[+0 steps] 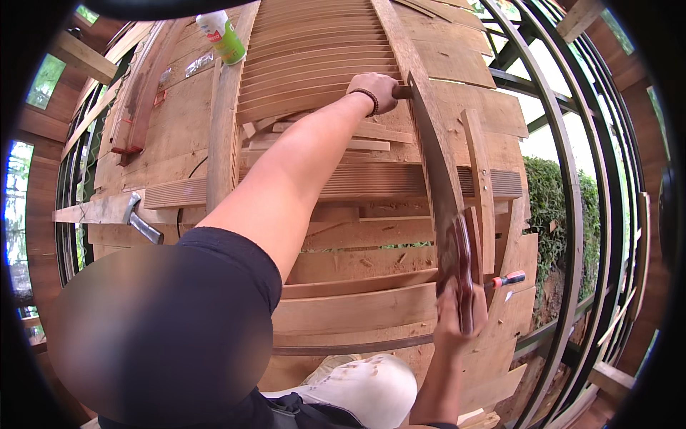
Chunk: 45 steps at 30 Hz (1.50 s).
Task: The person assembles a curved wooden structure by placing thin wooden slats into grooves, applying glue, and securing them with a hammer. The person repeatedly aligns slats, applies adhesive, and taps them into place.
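A long handsaw point(436, 143) runs along the right rail point(400, 43) of a slatted wooden frame, its blade pointing away from me. My right hand point(461, 314) is wrapped round the saw's dark reddish-brown handle at the near end. Stretched far forward, my left hand point(374, 91) is closed on a short brown wooden piece point(404, 92) beside the blade's far tip. I cannot tell whether that piece is joined to the saw. Close-set slats point(314, 57) fill the frame to the left of the blade.
A hammer point(143, 218) lies at left; a green-and-white bottle point(221, 39) stands on the left rail. Near my right hand is a red-and-black screwdriver point(506, 279). A grooved board point(371, 182) crosses beneath the frame. Dark metal railings point(564, 179) border the right side.
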Each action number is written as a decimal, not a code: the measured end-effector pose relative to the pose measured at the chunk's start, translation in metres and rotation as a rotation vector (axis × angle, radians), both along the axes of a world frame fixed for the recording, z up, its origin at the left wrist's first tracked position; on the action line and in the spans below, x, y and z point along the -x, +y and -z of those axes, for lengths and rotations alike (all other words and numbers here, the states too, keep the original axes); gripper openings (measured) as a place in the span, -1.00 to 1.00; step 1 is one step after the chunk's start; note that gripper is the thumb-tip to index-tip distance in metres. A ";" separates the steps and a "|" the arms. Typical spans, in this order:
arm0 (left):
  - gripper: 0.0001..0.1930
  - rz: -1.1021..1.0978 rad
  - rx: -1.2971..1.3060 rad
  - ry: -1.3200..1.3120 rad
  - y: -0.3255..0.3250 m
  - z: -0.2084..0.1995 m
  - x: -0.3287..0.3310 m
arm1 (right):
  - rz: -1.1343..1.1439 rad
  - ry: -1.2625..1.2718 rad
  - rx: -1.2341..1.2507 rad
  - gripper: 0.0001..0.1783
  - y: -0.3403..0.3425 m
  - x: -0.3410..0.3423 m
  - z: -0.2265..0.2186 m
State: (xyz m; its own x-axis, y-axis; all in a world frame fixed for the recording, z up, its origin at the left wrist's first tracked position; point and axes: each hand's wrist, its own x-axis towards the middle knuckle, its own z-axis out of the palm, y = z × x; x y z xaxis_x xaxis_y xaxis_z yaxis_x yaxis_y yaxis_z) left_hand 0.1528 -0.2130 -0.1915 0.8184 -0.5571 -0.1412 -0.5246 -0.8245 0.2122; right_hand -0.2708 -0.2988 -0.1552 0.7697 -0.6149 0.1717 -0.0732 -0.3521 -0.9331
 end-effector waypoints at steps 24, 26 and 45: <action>-0.64 0.015 -0.013 -0.086 0.003 0.005 -0.006 | 0.060 -0.095 -0.007 -0.85 0.002 0.017 -0.005; -0.58 0.037 0.071 -0.068 0.003 0.015 -0.005 | 0.134 -0.298 -0.044 -0.88 0.003 0.055 -0.012; -0.49 0.078 0.325 -0.518 0.042 0.068 0.014 | 0.400 0.597 0.743 -0.81 -0.026 0.276 0.114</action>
